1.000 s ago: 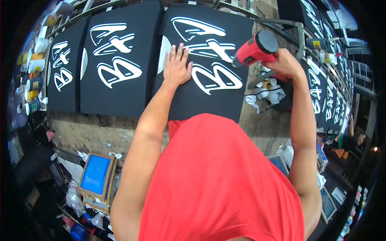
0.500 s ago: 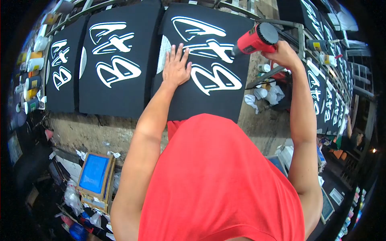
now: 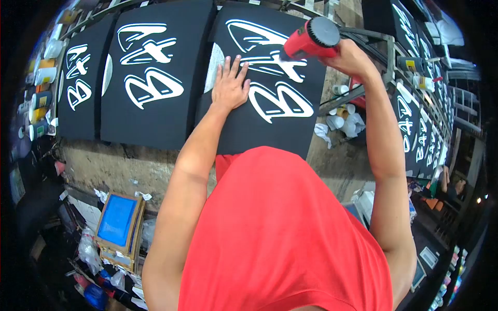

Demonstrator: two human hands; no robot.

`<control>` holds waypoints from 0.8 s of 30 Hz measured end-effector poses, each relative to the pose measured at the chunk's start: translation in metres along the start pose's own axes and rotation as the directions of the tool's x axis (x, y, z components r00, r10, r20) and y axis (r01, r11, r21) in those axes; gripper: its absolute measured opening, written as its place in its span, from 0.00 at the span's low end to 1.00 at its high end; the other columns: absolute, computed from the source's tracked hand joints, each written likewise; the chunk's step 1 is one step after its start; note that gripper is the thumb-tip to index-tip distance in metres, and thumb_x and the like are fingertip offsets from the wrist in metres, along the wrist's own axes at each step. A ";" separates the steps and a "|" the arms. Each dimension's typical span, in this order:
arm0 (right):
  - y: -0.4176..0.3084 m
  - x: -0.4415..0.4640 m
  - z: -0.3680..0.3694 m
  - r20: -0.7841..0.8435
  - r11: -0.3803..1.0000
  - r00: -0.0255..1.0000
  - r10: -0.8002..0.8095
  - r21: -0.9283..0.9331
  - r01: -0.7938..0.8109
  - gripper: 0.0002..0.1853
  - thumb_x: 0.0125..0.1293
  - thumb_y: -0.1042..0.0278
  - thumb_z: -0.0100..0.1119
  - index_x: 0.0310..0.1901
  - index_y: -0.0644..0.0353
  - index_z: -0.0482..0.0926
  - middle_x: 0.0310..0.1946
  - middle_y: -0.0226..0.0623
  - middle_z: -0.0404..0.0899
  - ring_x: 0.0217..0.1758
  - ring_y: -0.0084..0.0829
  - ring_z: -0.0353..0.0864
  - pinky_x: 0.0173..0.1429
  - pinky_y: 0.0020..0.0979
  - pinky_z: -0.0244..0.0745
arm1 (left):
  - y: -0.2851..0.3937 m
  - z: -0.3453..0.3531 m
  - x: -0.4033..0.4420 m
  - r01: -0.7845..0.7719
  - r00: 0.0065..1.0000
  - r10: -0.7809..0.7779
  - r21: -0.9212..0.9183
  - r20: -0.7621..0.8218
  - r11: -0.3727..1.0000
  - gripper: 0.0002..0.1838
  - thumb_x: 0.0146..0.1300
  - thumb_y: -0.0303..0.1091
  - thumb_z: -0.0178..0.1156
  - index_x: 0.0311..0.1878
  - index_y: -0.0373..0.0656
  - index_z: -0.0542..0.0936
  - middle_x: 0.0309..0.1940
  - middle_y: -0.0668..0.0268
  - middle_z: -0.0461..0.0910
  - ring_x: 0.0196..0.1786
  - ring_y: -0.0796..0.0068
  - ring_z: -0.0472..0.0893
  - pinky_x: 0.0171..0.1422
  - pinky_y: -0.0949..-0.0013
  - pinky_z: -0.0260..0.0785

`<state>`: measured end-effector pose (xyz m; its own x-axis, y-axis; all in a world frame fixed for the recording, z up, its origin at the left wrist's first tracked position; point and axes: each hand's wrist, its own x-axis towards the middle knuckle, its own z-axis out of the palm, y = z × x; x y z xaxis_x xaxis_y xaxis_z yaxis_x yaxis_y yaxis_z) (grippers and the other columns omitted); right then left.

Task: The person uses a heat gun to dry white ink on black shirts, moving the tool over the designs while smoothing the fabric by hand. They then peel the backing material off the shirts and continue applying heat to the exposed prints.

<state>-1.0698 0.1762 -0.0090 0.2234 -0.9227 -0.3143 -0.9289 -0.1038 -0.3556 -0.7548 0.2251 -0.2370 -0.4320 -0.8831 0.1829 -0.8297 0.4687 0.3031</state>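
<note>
Before me lies a black printed fabric panel [image 3: 249,124] with large white outlined letters. My left hand [image 3: 231,85] rests flat on it with fingers spread, beside a pale rounded patch [image 3: 213,65] at the panel's left edge. In my right hand [image 3: 353,59] is a red heat gun [image 3: 306,44] with a dark round back end. Its nozzle hangs over the middle of the white lettering and points left. My right fingers wrap round the handle and are partly hidden by it.
Two similar black printed panels, one being the nearest panel [image 3: 145,114], lie to the left. Paint containers [image 3: 45,75] line the far left. A metal frame [image 3: 384,44] and more printed panels [image 3: 410,122] stand right. Blue-meshed screen frames [image 3: 115,220] lie lower left. Another person [image 3: 454,186] is far right.
My right hand has carried the heat gun leftward and slightly up across the lettering. My left hand stays flat on the panel, almost unmoved.
</note>
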 end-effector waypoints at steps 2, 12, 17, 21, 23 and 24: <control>0.001 0.009 0.006 -0.073 0.995 0.993 -0.091 -0.042 0.088 0.20 0.59 0.60 0.74 0.49 0.62 0.84 0.32 0.46 0.86 0.34 0.38 0.83 0.46 0.39 0.79 | -0.001 -0.001 -0.001 -0.001 1.000 0.001 -0.006 0.000 1.000 0.31 0.73 0.48 0.52 0.77 0.53 0.69 0.82 0.60 0.57 0.84 0.49 0.53 0.86 0.42 0.42; -0.024 0.038 0.003 -0.077 0.997 0.995 -0.062 -0.054 0.058 0.21 0.58 0.57 0.75 0.48 0.63 0.85 0.30 0.44 0.85 0.31 0.36 0.84 0.42 0.38 0.80 | -0.001 -0.003 0.001 0.015 0.999 -0.015 0.003 0.043 1.000 0.30 0.73 0.48 0.52 0.77 0.54 0.69 0.82 0.60 0.56 0.84 0.49 0.53 0.86 0.43 0.41; -0.013 0.035 -0.017 -0.054 0.997 0.998 0.015 -0.080 -0.019 0.22 0.58 0.59 0.75 0.49 0.64 0.84 0.35 0.51 0.87 0.38 0.44 0.87 0.48 0.40 0.81 | -0.002 -0.002 0.000 0.011 1.000 -0.010 -0.048 0.005 0.999 0.29 0.72 0.46 0.54 0.75 0.53 0.71 0.81 0.58 0.58 0.83 0.49 0.54 0.86 0.42 0.43; 0.040 0.037 -0.018 -0.075 0.984 0.995 0.059 -0.161 -0.071 0.24 0.56 0.54 0.73 0.51 0.61 0.85 0.37 0.53 0.87 0.41 0.47 0.89 0.48 0.41 0.81 | -0.001 -0.003 0.000 0.008 1.000 -0.009 -0.069 -0.015 0.998 0.28 0.72 0.45 0.54 0.74 0.51 0.73 0.80 0.58 0.60 0.83 0.50 0.56 0.86 0.42 0.44; 0.054 0.036 -0.020 -0.139 0.983 0.990 -0.015 -0.184 -0.011 0.24 0.56 0.54 0.73 0.49 0.61 0.85 0.35 0.52 0.88 0.40 0.47 0.89 0.47 0.42 0.81 | -0.002 -0.004 0.000 0.008 1.000 -0.010 -0.084 -0.022 0.996 0.27 0.71 0.44 0.55 0.72 0.50 0.74 0.79 0.58 0.62 0.82 0.50 0.57 0.85 0.42 0.45; 0.055 0.037 -0.027 -0.060 0.989 0.995 0.082 -0.122 -0.089 0.24 0.55 0.53 0.74 0.49 0.61 0.85 0.34 0.51 0.87 0.39 0.45 0.89 0.46 0.42 0.81 | -0.003 -0.004 0.000 0.008 1.000 -0.009 -0.082 -0.021 0.997 0.27 0.71 0.44 0.55 0.72 0.50 0.74 0.79 0.58 0.62 0.82 0.50 0.57 0.85 0.42 0.45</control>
<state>-1.1209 0.1265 -0.0162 0.1280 -0.9486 -0.2894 -0.9742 -0.0655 -0.2162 -0.7509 0.2239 -0.2342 -0.4167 -0.8868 0.1999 -0.8010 0.4622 0.3804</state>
